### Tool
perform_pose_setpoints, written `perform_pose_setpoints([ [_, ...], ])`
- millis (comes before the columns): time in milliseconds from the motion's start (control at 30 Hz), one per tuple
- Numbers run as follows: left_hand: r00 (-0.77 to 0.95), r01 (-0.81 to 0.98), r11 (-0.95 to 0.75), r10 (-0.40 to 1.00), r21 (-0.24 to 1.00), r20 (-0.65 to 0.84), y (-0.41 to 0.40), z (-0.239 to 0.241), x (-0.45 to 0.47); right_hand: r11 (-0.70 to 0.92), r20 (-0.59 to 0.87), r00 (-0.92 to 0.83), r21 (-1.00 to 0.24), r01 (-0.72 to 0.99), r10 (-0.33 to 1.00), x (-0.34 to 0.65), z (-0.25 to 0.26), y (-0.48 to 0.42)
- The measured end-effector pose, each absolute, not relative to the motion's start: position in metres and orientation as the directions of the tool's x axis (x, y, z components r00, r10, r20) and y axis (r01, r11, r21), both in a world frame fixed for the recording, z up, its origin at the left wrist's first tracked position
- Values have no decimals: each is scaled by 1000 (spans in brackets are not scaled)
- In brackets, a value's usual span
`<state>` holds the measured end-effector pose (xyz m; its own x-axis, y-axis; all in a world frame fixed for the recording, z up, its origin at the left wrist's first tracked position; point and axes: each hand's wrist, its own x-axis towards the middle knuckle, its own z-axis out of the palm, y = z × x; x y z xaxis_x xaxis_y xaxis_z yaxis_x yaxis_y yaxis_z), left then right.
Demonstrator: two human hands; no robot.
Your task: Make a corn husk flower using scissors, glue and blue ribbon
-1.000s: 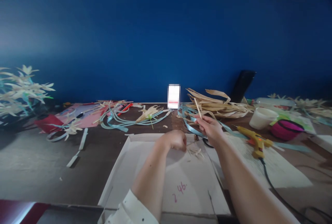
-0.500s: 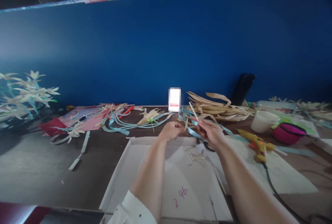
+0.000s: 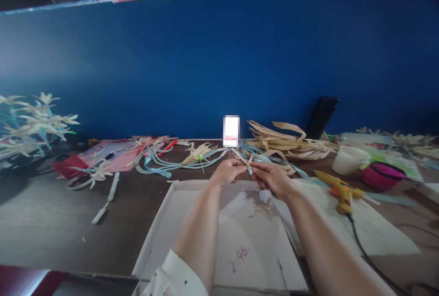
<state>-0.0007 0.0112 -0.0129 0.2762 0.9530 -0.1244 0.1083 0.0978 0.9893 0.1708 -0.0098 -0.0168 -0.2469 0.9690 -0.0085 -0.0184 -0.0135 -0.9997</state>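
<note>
My left hand [image 3: 226, 173] and my right hand [image 3: 270, 178] meet above the far edge of a flat white cardboard box [image 3: 192, 241]. Both are closed in a pinch on a thin tan straw strip [image 3: 240, 156] that slants up to the left between them. A bit of light blue ribbon [image 3: 250, 171] shows at my right fingertips. Small straw scraps [image 3: 262, 208] lie in the box below my hands. A pile of dried tan straw [image 3: 288, 143] sits just behind my right hand.
A yellow glue gun [image 3: 338, 188] with a black cord lies on white paper to the right, beside a white cup [image 3: 348, 159] and a pink bowl [image 3: 380, 175]. Blue ribbons [image 3: 164, 161] and straw flowers [image 3: 30, 120] spread at the left. A blue wall [image 3: 219, 67] stands behind.
My left hand rose from the box and came to my right hand. The straw strip, held upright by the right hand alone, now tilts left and is pinched by both.
</note>
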Motion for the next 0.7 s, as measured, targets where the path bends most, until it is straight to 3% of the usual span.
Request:
perform_pose_setpoints([
  [200,352,172,63,928,983,-121,7,-10,4,-3,3,-222,-1000,-24,975,171,-16,-10],
  [533,273,233,-101,961,967,34,13,-18,8,-4,9,-211,-998,-63,977,171,-16,-8],
  [700,253,256,-102,967,961,35,12,-17,9,4,13,-184,-999,-48,983,171,-16,-8],
])
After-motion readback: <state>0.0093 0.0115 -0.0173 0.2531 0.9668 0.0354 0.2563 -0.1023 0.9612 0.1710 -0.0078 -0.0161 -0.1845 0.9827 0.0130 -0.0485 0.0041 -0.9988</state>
